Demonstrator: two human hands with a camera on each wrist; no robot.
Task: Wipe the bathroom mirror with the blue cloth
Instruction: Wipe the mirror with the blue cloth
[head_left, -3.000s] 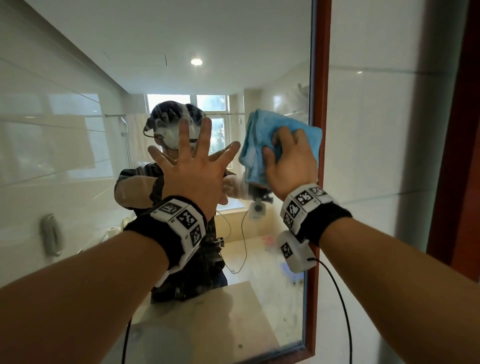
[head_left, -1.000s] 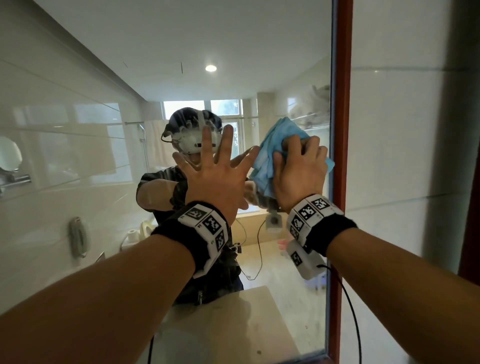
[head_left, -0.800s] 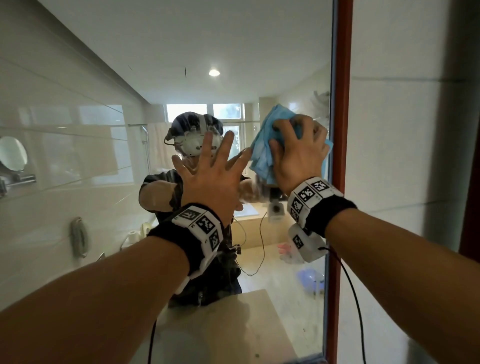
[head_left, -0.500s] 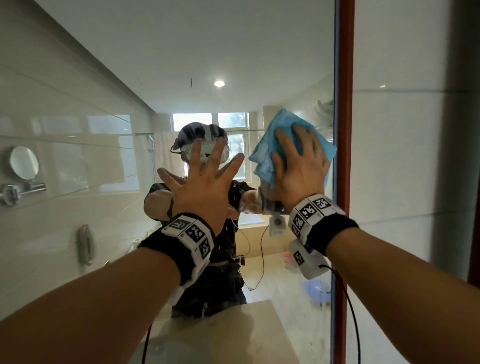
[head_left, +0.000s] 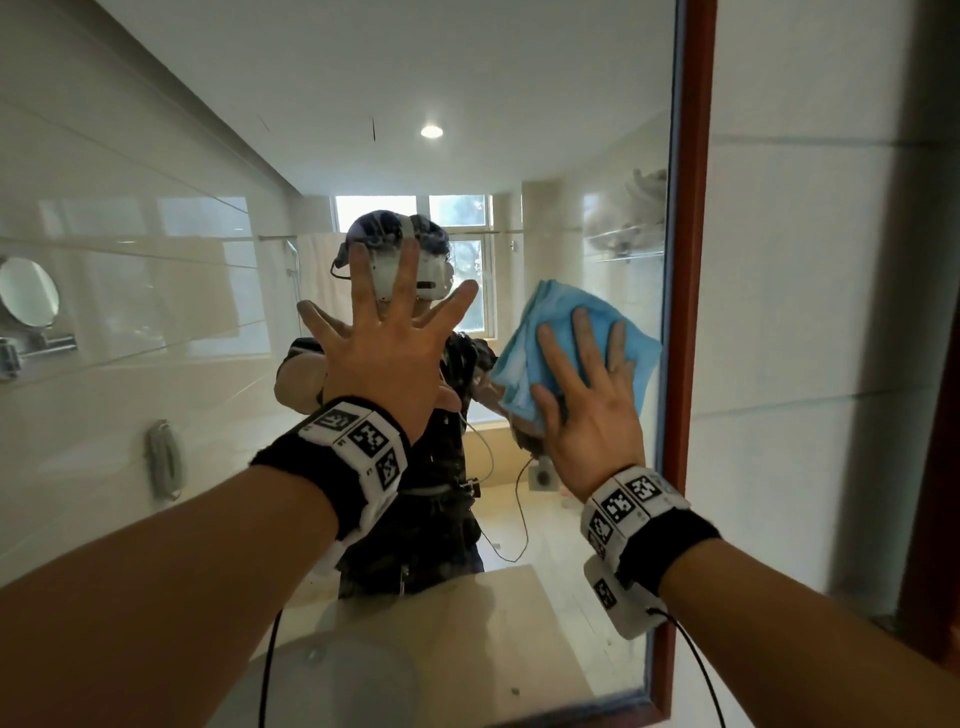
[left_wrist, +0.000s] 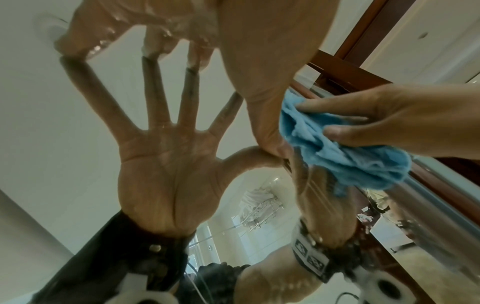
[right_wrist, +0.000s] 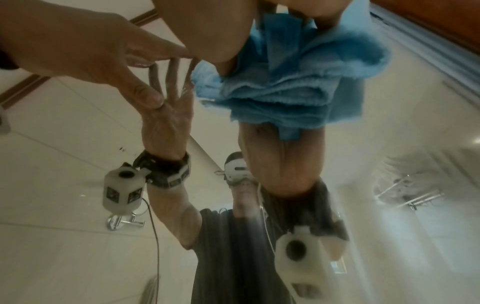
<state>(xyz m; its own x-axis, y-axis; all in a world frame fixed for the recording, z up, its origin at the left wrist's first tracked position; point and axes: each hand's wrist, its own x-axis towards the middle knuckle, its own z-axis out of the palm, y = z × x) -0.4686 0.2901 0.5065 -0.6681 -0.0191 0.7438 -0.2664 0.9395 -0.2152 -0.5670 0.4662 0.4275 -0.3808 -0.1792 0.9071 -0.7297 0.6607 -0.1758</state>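
The bathroom mirror (head_left: 467, 78) fills the head view, with a red-brown wooden frame (head_left: 691, 260) down its right side. My left hand (head_left: 395, 353) lies flat on the glass with its fingers spread and holds nothing; it also shows at the top of the left wrist view (left_wrist: 259, 51) and in the right wrist view (right_wrist: 78, 47). Just left of the frame, my right hand (head_left: 587, 405) presses the bunched blue cloth (head_left: 556, 304) against the glass with straight fingers. The cloth (right_wrist: 298, 82) bulges out from under the palm (right_wrist: 207, 30). From the left wrist, the cloth (left_wrist: 350, 156) sits under the right hand (left_wrist: 389, 119).
A white tiled wall (head_left: 805, 364) runs right of the frame. The mirror reflects a person in a headset, a round wall mirror (head_left: 28, 299), a window and a beige counter (head_left: 467, 634). Cables hang from both wrist cameras.
My right hand has slid the cloth down the glass beside the frame, and its fingers have straightened from curled to flat. The left hand stays spread on the mirror.
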